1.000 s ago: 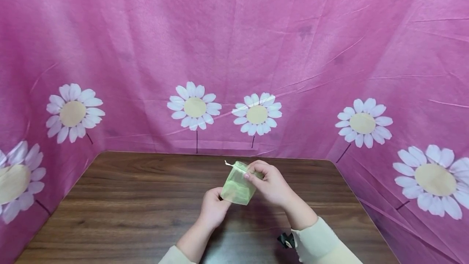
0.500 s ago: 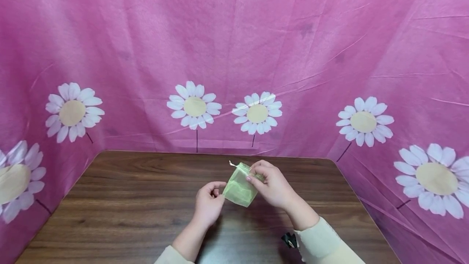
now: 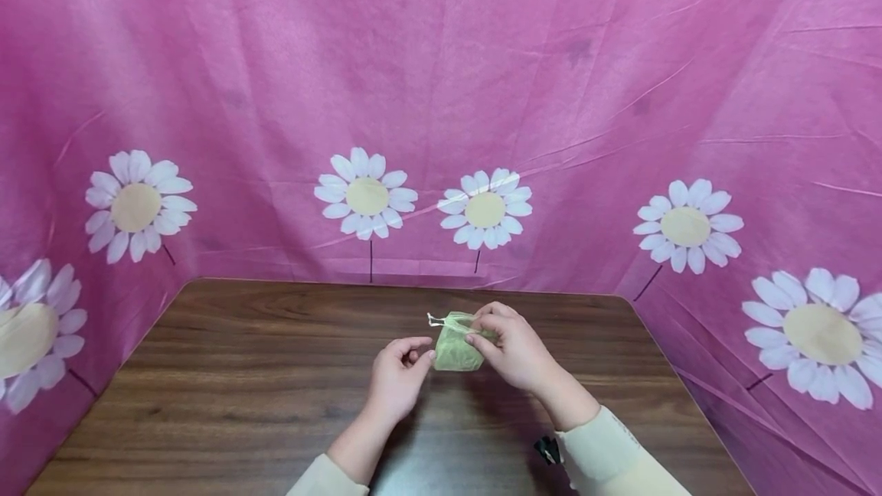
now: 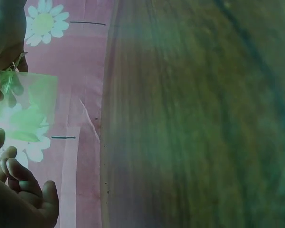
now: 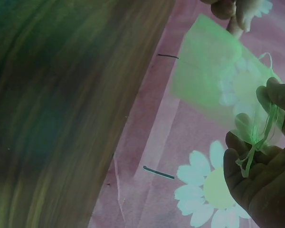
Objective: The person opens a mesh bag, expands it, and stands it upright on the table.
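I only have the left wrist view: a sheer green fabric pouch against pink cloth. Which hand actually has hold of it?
Observer: In the head view, the right hand pinches the sheer green fabric pouch at its gathered mouth.
Operator: And the drawstring?
Observer: The right wrist view shows the thin pale green ribbon drawstring running between the right hand's fingers.
Operator: Is the pouch down on the table?
Observer: No, it is held above the dark brown wooden table. The left hand is at the pouch's lower left edge with its fingers curled, but I cannot tell whether it grips.
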Tool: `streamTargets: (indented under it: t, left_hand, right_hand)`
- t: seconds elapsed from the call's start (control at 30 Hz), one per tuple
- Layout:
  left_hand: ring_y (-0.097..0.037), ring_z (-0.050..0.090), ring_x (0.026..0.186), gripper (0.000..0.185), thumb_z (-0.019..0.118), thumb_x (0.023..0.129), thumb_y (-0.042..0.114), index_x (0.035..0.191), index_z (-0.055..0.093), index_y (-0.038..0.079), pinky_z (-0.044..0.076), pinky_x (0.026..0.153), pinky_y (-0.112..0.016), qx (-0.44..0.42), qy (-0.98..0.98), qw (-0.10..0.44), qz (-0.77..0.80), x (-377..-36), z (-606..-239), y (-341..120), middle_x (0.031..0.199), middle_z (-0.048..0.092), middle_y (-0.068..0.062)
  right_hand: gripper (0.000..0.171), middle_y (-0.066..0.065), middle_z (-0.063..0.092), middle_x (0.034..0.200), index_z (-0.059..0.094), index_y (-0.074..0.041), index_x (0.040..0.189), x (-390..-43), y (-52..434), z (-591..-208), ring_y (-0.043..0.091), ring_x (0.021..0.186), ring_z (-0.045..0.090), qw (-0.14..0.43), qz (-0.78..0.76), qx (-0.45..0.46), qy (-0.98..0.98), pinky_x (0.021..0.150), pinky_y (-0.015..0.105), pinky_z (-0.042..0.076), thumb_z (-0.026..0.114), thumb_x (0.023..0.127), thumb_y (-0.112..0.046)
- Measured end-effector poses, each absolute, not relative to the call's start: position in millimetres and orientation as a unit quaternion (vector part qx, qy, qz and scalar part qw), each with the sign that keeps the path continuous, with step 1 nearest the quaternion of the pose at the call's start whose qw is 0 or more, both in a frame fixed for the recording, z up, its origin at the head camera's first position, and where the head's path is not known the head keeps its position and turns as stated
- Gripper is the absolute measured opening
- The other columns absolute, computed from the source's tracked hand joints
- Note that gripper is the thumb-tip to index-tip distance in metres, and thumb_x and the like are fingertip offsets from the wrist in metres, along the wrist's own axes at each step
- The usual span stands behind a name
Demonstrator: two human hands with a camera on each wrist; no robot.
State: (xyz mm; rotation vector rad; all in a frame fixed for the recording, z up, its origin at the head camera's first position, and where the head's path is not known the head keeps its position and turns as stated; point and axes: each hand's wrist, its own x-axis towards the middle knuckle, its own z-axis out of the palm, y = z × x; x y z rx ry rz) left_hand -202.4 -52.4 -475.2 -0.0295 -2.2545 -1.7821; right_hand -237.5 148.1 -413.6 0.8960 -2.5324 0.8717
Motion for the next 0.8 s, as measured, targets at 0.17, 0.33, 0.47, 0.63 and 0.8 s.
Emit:
streamTargets:
  t: [0.17, 0.33, 0.47, 0.63, 0.8]
  left_hand:
    - [-0.006, 0.049, 0.068, 0.014, 0.075, 0.079, 0.008, 0.090, 0.074, 0.016, 0.043, 0.058, -0.019, -0.009, -0.811, 0.142, -0.568, -204, -478, -51, 0.074, 0.053, 0.005]
    - [-0.005, 0.050, 0.069, 0.011, 0.075, 0.078, 0.010, 0.085, 0.074, 0.018, 0.043, 0.061, -0.020, -0.009, -0.842, 0.143, -0.520, -205, -479, -50, 0.072, 0.054, 0.009]
    - [-0.004, 0.048, 0.066, 0.010, 0.076, 0.077, 0.014, 0.084, 0.074, 0.021, 0.040, 0.061, -0.021, -0.010, -0.867, 0.139, -0.478, -207, -479, -49, 0.070, 0.051, 0.011]
    - [-0.004, 0.047, 0.062, 0.009, 0.077, 0.075, 0.016, 0.080, 0.072, 0.023, 0.038, 0.057, -0.023, -0.010, -0.885, 0.121, -0.449, -209, -481, -48, 0.066, 0.049, 0.012]
    - [-0.007, 0.046, 0.060, 0.009, 0.077, 0.076, 0.017, 0.078, 0.070, 0.022, 0.037, 0.055, -0.025, -0.006, -0.896, 0.090, -0.434, -209, -482, -48, 0.064, 0.048, 0.011]
  right_hand:
    - [0.008, -0.007, 0.059, 0.096, 0.068, -0.022, 0.079, -236, 145, -420, 0.011, 0.089, 0.055, 0.152, 0.303, 0.318, -0.885, 0.074, 0.030, 0.046, 0.075, 0.083, -0.019]
    - [0.012, -0.007, 0.059, 0.095, 0.066, -0.024, 0.077, -234, 143, -425, 0.012, 0.088, 0.054, 0.145, 0.304, 0.314, -0.888, 0.072, 0.030, 0.046, 0.075, 0.082, -0.020]
    - [0.012, -0.007, 0.059, 0.095, 0.066, -0.024, 0.076, -234, 144, -433, 0.011, 0.089, 0.053, 0.144, 0.293, 0.314, -0.892, 0.072, 0.029, 0.046, 0.075, 0.082, -0.021]
    - [0.013, -0.010, 0.058, 0.096, 0.066, -0.027, 0.075, -233, 148, -445, 0.009, 0.092, 0.053, 0.137, 0.279, 0.316, -0.896, 0.075, 0.029, 0.047, 0.076, 0.081, -0.023]
    - [0.014, -0.012, 0.057, 0.096, 0.065, -0.029, 0.073, -231, 149, -453, 0.008, 0.093, 0.053, 0.124, 0.277, 0.315, -0.899, 0.078, 0.030, 0.047, 0.077, 0.080, -0.025]
